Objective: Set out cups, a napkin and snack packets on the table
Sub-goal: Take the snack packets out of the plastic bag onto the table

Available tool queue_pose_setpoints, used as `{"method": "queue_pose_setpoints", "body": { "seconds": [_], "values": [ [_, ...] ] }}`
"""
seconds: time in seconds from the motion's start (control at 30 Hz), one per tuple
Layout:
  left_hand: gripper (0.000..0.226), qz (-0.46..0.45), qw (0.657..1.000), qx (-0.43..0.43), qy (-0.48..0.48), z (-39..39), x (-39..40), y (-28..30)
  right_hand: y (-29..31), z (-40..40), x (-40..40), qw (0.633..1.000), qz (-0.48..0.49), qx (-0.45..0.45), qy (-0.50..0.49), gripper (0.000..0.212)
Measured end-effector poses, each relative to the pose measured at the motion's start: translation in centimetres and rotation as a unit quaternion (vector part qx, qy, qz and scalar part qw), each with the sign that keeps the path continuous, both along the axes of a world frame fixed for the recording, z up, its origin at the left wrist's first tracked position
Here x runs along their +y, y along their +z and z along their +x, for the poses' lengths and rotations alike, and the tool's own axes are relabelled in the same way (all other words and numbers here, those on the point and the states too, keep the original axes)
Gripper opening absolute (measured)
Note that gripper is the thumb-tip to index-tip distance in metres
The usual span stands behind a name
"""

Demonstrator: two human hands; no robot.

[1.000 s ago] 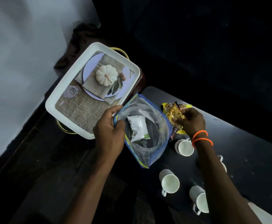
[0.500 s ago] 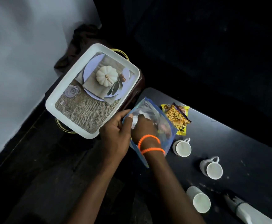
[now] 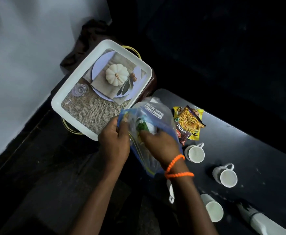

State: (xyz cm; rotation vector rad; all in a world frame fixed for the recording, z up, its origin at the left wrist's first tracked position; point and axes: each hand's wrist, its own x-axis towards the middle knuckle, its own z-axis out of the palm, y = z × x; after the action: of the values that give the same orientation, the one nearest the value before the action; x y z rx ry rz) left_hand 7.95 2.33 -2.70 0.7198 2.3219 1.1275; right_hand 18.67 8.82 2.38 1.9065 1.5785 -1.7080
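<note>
My left hand (image 3: 114, 141) grips the rim of a clear zip bag with blue edges (image 3: 149, 114). My right hand (image 3: 159, 143), with orange bead bands at the wrist, is inside the bag's mouth, closed on a white and green snack packet (image 3: 144, 126). A yellow and dark mixture snack packet (image 3: 188, 122) lies on the black table (image 3: 250, 150) just right of the bag. Three white cups stand on the table: one (image 3: 195, 153) near my right wrist, one (image 3: 226, 176) further right, one (image 3: 212, 208) near the front. A fourth cup (image 3: 171, 192) shows partly behind my right forearm.
A white tray (image 3: 81, 85) printed with a pumpkin picture rests on a stand left of the table, close to the bag. A white folded napkin (image 3: 261, 221) lies at the table's lower right. The floor below is dark; a pale wall fills the left.
My right hand left the yellow packet on the table, went into the bag and now holds a white and green packet. The bag has crumpled and lifted a little.
</note>
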Motion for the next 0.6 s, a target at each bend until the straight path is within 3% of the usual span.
{"method": "queue_pose_setpoints", "body": {
  "seconds": [0.07,0.13,0.3,0.43,0.53,0.6],
  "values": [
    [0.018,0.004,1.0,0.006,0.002,-0.5,0.2,0.2,3.4,1.8,-0.6,0.999,0.036,0.012,0.01,0.029],
    [0.017,0.022,1.0,-0.007,-0.017,-0.7,0.2,0.5,6.8,2.9,-0.9,0.996,0.032,0.084,0.019,0.027],
    [0.02,0.082,0.995,-0.024,-0.052,-0.3,0.2,1.7,11.1,4.9,0.1,0.981,0.079,0.148,0.103,0.041],
    [0.021,0.125,0.99,-0.035,-0.063,-1.1,1.1,2.7,12.9,5.3,0.5,0.942,0.182,0.213,0.187,0.065],
    [0.019,0.105,0.993,-0.03,-0.042,-2.3,2.3,2.8,13.5,5.2,0.7,0.914,0.237,0.248,0.217,0.067],
    [0.026,0.061,0.998,-0.007,0.004,-3.6,3.3,2.3,13.8,5.0,0.6,0.901,0.213,0.303,0.227,0.065]
  ]
}}
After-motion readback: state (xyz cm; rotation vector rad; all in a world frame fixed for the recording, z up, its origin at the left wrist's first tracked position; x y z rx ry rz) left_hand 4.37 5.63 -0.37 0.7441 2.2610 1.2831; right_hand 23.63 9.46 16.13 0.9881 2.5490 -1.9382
